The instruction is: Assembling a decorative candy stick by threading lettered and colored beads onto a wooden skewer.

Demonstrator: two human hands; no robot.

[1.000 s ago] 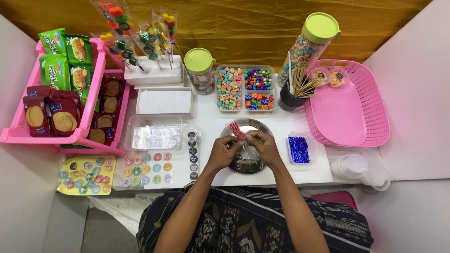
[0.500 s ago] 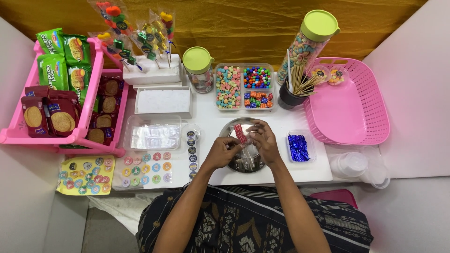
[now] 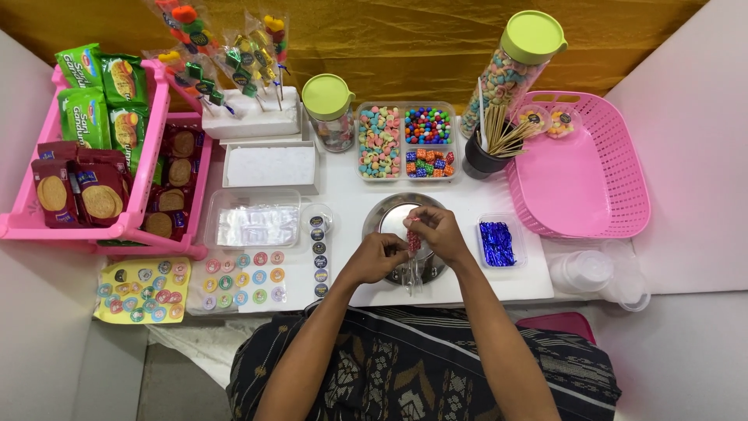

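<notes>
Both hands' (image 3: 379, 256) (image 3: 439, 232) grip closed on red candy skewer (image 3: 414, 240) above steel plate (image 3: 383, 219).

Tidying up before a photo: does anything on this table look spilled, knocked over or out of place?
Nothing looks spilled. The tall jar of cereal rings leans in the picture, perhaps only from the camera angle. Both hands, left hand and right hand, hold a small red candy skewer over the metal plate.

Both hands meet over the round metal plate (image 3: 389, 216), left hand (image 3: 376, 256) just left of the right hand (image 3: 438, 232). A small tray of foil twists (image 3: 497, 243) lies right of them (close by), sticker strip (image 3: 316, 257) left, candy compartments (image 3: 405, 143) beyond.
</notes>
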